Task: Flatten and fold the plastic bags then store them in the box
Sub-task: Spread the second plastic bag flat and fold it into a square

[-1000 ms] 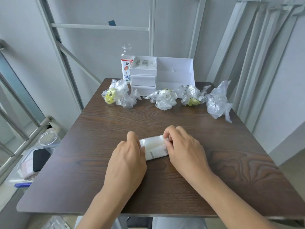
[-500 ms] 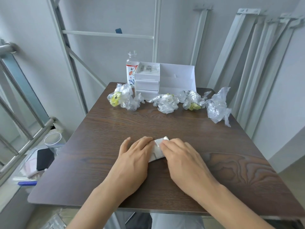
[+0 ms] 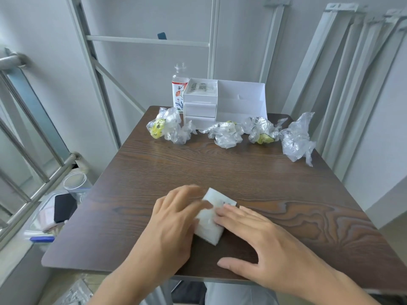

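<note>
A folded white plastic bag lies flat on the dark wooden table near its front edge. My left hand lies on the bag's left side with straight fingers, blurred by motion. My right hand presses the bag's right side with flat fingers, thumb spread toward me. Several crumpled clear bags sit in a row at the back: one with yellow print, a middle one, another with yellow and a larger one. Behind them stands the white box with drawers and open compartments.
A clear bottle with a flowered label stands left of the box. Metal rails and a frame rise to the left and behind. Off the table's left edge are a clear round container and a black phone.
The folded bag has turned to lie diagonally and shows more between my hands. Both hands stayed flat on it, and my right hand slid back toward me.
</note>
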The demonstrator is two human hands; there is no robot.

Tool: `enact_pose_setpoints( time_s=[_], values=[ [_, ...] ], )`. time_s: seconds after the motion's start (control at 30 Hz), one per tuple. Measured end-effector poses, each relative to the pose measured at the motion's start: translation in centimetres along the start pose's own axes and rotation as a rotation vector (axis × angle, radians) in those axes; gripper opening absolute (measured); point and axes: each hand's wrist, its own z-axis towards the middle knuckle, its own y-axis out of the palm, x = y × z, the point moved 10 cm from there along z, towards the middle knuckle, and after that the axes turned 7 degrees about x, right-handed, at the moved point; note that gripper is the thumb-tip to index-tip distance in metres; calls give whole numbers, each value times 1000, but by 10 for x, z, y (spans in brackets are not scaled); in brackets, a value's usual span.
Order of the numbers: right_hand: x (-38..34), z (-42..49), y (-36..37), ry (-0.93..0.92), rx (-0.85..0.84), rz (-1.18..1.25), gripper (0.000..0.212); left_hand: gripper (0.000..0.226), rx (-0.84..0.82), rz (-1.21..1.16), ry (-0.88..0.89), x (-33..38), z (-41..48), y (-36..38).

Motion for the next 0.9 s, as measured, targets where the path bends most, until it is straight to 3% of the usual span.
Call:
enact_pose_setpoints(
  time_s=[0.1, 0.23, 0.33, 0.4, 0.6, 0.73, 0.9],
  values=[
    [-5, -5, -5, -50, -29, 57, 85, 64, -198, -111, 178, 16, -7, 8],
    [-15, -21, -10, -119, -34, 42, 86, 54, -242, -86, 272, 24, -25, 2],
    [-20, -32, -6, -152, 47, 11, 61, 75, -249, 64, 341, 29, -40, 3],
    [-22, -37, -3, -153, 103, 32, 47, 66, -175, 86, 346, 31, -47, 2],
    [-22, -41, -11, -30, 202, 213, 17, 27, 91, -59, 148, 37, -57, -14],
    [-10, -35, -15, 163, 219, 261, 27, 33, 143, -89, -78, 25, -52, -16],
    [5, -22, -14, 356, 255, 253, 43, 48, 178, -117, -234, 9, -42, -9]
  ],
)
